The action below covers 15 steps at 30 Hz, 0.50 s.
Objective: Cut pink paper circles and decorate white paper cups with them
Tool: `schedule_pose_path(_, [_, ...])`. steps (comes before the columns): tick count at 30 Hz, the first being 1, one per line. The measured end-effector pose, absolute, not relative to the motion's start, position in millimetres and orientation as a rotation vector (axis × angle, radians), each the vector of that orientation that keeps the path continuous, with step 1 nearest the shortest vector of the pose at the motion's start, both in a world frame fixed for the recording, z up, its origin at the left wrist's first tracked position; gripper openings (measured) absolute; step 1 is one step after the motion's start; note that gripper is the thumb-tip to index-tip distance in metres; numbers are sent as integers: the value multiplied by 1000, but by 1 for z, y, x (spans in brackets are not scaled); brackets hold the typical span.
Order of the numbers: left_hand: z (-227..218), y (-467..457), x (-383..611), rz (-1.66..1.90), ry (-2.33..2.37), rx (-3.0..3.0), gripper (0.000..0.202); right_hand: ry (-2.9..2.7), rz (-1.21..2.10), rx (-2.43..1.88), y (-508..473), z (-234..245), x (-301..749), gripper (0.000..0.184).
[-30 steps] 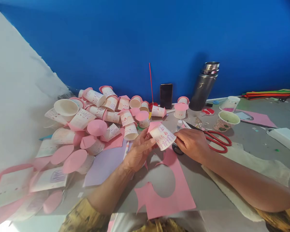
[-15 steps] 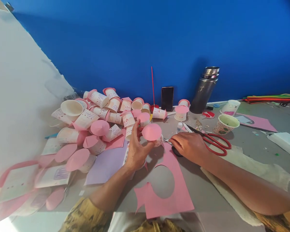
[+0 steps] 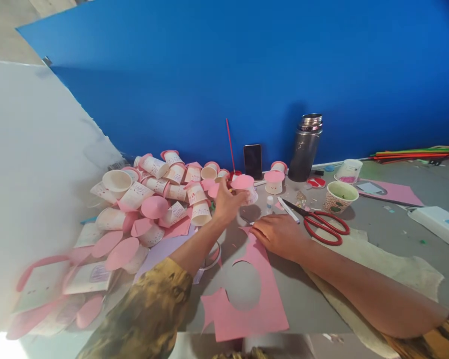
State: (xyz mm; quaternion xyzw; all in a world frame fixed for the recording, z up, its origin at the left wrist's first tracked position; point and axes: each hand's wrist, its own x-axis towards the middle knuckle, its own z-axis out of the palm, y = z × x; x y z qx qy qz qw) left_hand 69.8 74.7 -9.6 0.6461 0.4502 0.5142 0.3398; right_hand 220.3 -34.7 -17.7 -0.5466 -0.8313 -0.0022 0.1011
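Observation:
My left hand (image 3: 228,204) reaches over the desk with its fingers and thumb around a small white paper cup (image 3: 252,196), closed on it. A round pink paper disc (image 3: 242,182) covers the cup's top. My right hand (image 3: 280,235) rests closed on the desk, beside the upper corner of a pink paper sheet (image 3: 273,306) with a large round hole cut in it. A small end of something shows at its fingertips; what it is I cannot make out. Behind that hand lie a glue stick (image 3: 270,205), a white pen (image 3: 289,210) and red-handled scissors (image 3: 327,228).
Several pink-trimmed paper cups (image 3: 155,207) are heaped at the left. Another disc-topped cup (image 3: 274,183), a phone (image 3: 252,160) and a dark flask (image 3: 306,149) stand by the blue wall. A green-lined cup (image 3: 340,197) and a white power strip (image 3: 439,224) are at right.
My left hand has carried the disc-topped cup forward, away from me, toward the phone. My right hand stays low on the desk beside the pink sheet. The camera view has shifted a little.

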Motion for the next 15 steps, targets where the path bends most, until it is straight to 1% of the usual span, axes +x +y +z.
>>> schedule_pose_path(4, [-23,80,87,1301,1248,1734,88,-2477,-14,-1620,-33,-15,222,41])
schedule_pose_path(7, [-22,71,80,1279,1301,1779,92,-2490,1,-1631,-33,-13,223,41])
schedule_pose_path(9, [-17,56,66,1254,1313,1836,87,-2499,20,-1629,-34,-13,222,39])
schedule_pose_path(10, [-15,46,58,1232,1305,1886,79,-2503,29,-1626,-34,-13,222,38])
schedule_pose_path(11, [-12,35,50,1177,1287,2017,65,-2506,39,-1621,-35,-14,222,37])
schedule_pose_path(13, [-9,13,34,1011,1190,2219,31,-2506,61,-1610,-35,-15,222,36])
schedule_pose_path(14, [-8,4,28,905,1128,2258,22,-2502,72,-1603,-35,-16,222,34])
schedule_pose_path(15, [-8,-5,24,825,1074,2307,24,-2496,84,-1592,-35,-17,222,31])
